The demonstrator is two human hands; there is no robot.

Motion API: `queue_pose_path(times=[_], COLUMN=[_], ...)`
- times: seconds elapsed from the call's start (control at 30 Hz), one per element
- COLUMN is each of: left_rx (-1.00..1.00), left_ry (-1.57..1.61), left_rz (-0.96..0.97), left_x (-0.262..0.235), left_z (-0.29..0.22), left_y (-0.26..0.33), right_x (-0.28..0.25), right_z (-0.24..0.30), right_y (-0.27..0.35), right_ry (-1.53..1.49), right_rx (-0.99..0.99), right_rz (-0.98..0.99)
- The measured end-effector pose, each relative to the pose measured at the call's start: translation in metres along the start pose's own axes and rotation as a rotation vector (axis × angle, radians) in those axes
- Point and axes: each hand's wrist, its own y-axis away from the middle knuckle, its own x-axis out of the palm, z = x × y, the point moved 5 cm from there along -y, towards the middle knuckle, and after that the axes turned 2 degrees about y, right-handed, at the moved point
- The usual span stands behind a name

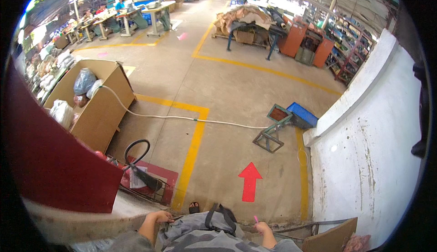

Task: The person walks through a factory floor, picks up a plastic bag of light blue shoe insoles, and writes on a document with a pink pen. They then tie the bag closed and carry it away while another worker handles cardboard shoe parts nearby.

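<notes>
My left hand [159,217] is low at my left side, beside the grey patterned cloth [195,229] over my body. Its fingers are curled together, and whether anything is between them is too small to tell. On the other side, my right hand [262,228] is closed around a slim pink stick-like thing [256,218], whose tip points up out of the fist. Its exact kind does not show. A black strap [210,218] lies on the grey cloth between my hands. One dark sandal [194,207] on my foot shows just ahead.
A red arrow [249,183] marks the floor ahead. A pale hose [170,117] crosses from a cardboard bin [102,115] to a metal frame [268,141] beside a blue crate [302,114]. A white wall [359,161] stands right, a dark red panel [59,147] left.
</notes>
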Motion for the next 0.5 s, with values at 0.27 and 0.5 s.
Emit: queue_pose_path(times=[0.27, 0.5], left_rx=[0.105, 0.054], left_ry=[-0.217, 0.1], left_rz=[-0.469, -0.762], left_x=[-0.214, -0.355], left_z=[-0.213, -0.385], left_y=[-0.098, -0.158], right_x=[-0.027, -0.166], right_z=[0.055, 0.236], right_y=[-0.051, -0.201], right_ry=[-0.454, -0.157], right_rx=[0.258, -0.125], right_rz=[0.043, 0.057])
